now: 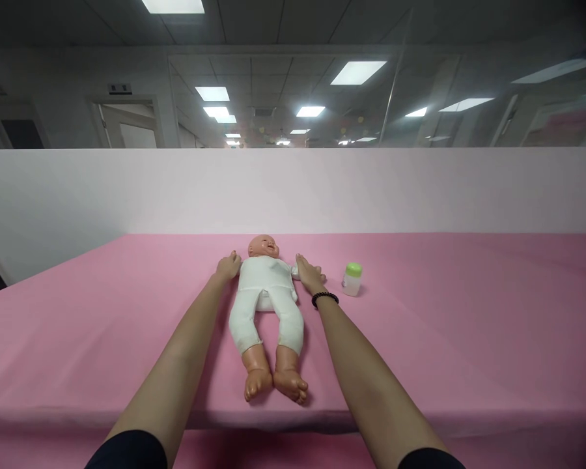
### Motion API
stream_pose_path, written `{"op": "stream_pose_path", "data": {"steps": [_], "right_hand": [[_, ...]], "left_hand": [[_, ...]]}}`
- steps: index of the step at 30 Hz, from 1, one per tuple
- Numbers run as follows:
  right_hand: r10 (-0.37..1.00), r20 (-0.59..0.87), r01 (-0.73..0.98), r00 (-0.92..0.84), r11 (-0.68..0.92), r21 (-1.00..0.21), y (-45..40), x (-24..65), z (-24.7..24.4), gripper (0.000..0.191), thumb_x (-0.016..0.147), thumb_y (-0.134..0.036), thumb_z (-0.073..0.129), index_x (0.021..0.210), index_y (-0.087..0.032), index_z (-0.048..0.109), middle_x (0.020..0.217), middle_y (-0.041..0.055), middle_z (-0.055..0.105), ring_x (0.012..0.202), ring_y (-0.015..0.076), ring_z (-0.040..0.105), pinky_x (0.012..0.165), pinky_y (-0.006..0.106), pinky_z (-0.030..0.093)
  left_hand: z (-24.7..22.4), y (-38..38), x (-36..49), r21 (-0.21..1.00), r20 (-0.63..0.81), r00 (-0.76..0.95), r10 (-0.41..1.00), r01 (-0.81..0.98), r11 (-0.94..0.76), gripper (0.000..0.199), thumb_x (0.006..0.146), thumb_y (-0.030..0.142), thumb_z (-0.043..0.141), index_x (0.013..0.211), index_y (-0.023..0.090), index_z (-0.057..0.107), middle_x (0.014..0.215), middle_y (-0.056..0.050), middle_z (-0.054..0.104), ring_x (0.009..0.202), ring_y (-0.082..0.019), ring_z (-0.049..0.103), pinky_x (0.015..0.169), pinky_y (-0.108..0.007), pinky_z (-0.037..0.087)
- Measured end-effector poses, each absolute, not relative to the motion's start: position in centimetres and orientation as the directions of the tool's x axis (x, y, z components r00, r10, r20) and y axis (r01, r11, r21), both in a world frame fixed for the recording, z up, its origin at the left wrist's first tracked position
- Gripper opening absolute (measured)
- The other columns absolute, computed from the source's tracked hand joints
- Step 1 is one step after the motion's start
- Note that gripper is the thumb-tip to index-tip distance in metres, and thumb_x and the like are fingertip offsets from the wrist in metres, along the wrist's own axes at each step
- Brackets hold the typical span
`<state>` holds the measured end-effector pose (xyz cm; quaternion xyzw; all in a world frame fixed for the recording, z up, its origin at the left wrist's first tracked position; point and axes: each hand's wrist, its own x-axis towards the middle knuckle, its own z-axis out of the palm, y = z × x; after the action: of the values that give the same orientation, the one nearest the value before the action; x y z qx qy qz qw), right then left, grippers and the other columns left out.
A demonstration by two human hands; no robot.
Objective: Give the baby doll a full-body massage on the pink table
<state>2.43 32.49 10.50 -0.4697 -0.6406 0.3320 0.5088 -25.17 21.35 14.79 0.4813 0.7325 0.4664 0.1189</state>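
A baby doll (pixel 266 283) lies on its back, head away from me, in a white cloth body with bare plastic feet toward me. At its left side in the head view, my left hand (pixel 229 266) is closed around the doll's arm, which it mostly hides. On the other side my right hand (pixel 309 273), a dark beaded bracelet (pixel 325 298) at its wrist, is closed on the doll's other arm; a short piece of white sleeve (pixel 295 271) shows beside it. Right of that hand stands a small clear jar with a green lid (pixel 352 279), apart from it.
A pink cloth (pixel 449 339) covers the table, whose front edge runs just beyond the doll's feet, on my side. Behind rises a low white wall (pixel 293 189) with glass panels above it. A doorway (pixel 129 124) stands at the back left.
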Motion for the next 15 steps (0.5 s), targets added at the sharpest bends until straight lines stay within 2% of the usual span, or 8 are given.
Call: {"op": "stream_pose_path", "data": {"steps": [2, 5, 8, 10, 11, 13, 15], "right_hand": [[0.949, 0.313, 0.209, -0.027, 0.312, -0.927, 32.7, 2.5, 10.5, 0.053, 0.088, -0.067, 0.058, 0.117, -0.027, 0.076, 0.114, 0.015, 0.071, 0.137, 0.0421, 0.04, 0.115, 0.074, 0.006], [0.948, 0.318, 0.076, -0.028, 0.319, -0.945, 33.1, 2.4, 11.1, 0.054, 0.09, -0.065, 0.053, 0.123, -0.026, 0.07, 0.124, 0.0125, 0.069, 0.135, 0.0339, 0.048, 0.118, 0.062, 0.025], [0.94, 0.338, -0.082, -0.038, 0.334, -0.939, 32.9, 2.9, 12.2, 0.064, 0.091, -0.062, 0.05, 0.146, -0.029, 0.049, 0.142, 0.0085, 0.061, 0.129, 0.0249, 0.056, 0.109, 0.044, 0.044], [0.944, 0.325, -0.16, -0.051, 0.314, -0.936, 32.3, 3.7, 13.0, 0.078, 0.088, -0.059, 0.058, 0.157, -0.035, 0.031, 0.148, 0.0061, 0.057, 0.126, 0.0228, 0.06, 0.1, 0.04, 0.051], [0.942, 0.323, -0.206, -0.091, 0.3, -0.932, 31.8, 4.3, 13.5, 0.083, 0.085, -0.057, 0.063, 0.158, -0.039, 0.026, 0.15, 0.0041, 0.056, 0.127, 0.0226, 0.06, 0.098, 0.039, 0.053], [0.903, 0.355, -0.301, -0.244, 0.277, -0.912, 30.8, 5.6, 14.1, 0.079, 0.084, -0.05, 0.069, 0.155, -0.045, 0.035, 0.154, -0.0013, 0.052, 0.134, 0.0224, 0.055, 0.1, 0.039, 0.052], [0.823, 0.39, -0.36, -0.414, 0.245, -0.9, 30.0, 6.9, 14.6, 0.064, 0.083, -0.041, 0.072, 0.144, -0.044, 0.053, 0.154, -0.0051, 0.051, 0.142, 0.0226, 0.046, 0.105, 0.038, 0.049]], "left_hand": [[14.8, 21.9, -25.4, 0.835, 0.242, -0.53, 0.813, 0.54, 0.103, 0.036, 0.098, 0.045, 0.062, 0.118, 0.016, 0.066, 0.122, -0.01, 0.068, 0.113, -0.024, 0.065, 0.102, -0.048, 0.051], [14.7, 22.6, -25.6, 0.891, 0.211, -0.573, 0.792, 0.446, 0.086, 0.039, 0.098, 0.04, 0.065, 0.129, 0.016, 0.062, 0.128, -0.011, 0.064, 0.114, -0.025, 0.064, 0.1, -0.049, 0.054], [14.3, 22.8, -26.2, 0.941, 0.201, -0.636, 0.745, 0.337, 0.034, 0.047, 0.098, 0.04, 0.063, 0.139, 0.017, 0.054, 0.134, -0.013, 0.06, 0.116, -0.026, 0.063, 0.1, -0.05, 0.054], [14.1, 22.5, -27.1, 0.964, 0.199, -0.653, 0.73, 0.266, -0.026, 0.055, 0.099, 0.043, 0.06, 0.146, 0.019, 0.046, 0.14, -0.015, 0.056, 0.118, -0.028, 0.062, 0.099, -0.049, 0.054], [14.1, 22.1, -27.6, 0.97, 0.204, -0.643, 0.738, 0.236, -0.063, 0.058, 0.098, 0.043, 0.06, 0.149, 0.019, 0.043, 0.143, -0.016, 0.055, 0.12, -0.028, 0.062, 0.099, -0.047, 0.054], [14.2, 21.2, -28.7, 0.97, 0.235, -0.577, 0.782, 0.196, -0.147, 0.063, 0.094, 0.042, 0.064, 0.149, 0.022, 0.044, 0.147, -0.016, 0.054, 0.125, -0.028, 0.06, 0.1, -0.042, 0.052], [14.2, 20.1, -29.8, 0.958, 0.284, -0.474, 0.833, 0.171, -0.229, 0.064, 0.083, 0.037, 0.073, 0.142, 0.024, 0.053, 0.148, -0.013, 0.055, 0.129, -0.027, 0.058, 0.101, -0.037, 0.051]]}}
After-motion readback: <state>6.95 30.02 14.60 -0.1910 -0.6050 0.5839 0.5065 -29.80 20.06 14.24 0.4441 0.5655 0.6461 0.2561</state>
